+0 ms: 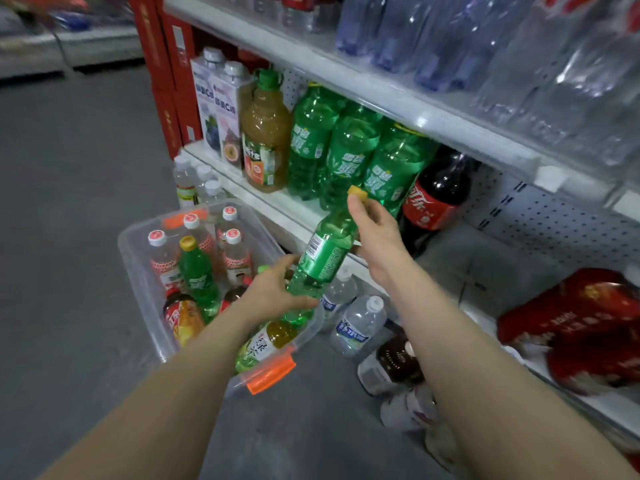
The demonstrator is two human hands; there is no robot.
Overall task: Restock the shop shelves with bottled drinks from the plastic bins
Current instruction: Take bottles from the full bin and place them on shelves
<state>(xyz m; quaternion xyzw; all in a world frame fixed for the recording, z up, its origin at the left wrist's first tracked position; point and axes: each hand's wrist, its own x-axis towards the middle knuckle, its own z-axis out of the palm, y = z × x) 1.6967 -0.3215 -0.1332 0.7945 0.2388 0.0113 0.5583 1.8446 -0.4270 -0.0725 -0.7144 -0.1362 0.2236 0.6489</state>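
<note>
We found the middle shelf (485, 268) occupied from its left end by cartons (221, 109), a juice jug (265, 133), large green bottles (346, 154) and a cola bottle (436, 192). Right of the cola bottle the board lay bare up to the red packs (571, 323). The upper shelf (381, 88) limited headroom. Water bottles (360, 323) obstructed the floor (304, 410) between bin (138, 282) and shelving. Our left hand (273, 292) and right hand (377, 233) held the small green bottle (322, 258) before the occupied row.

Grey floor (69, 202) bears a clear bin (138, 277); white shelf (273, 202) holds green bottles (346, 157).
</note>
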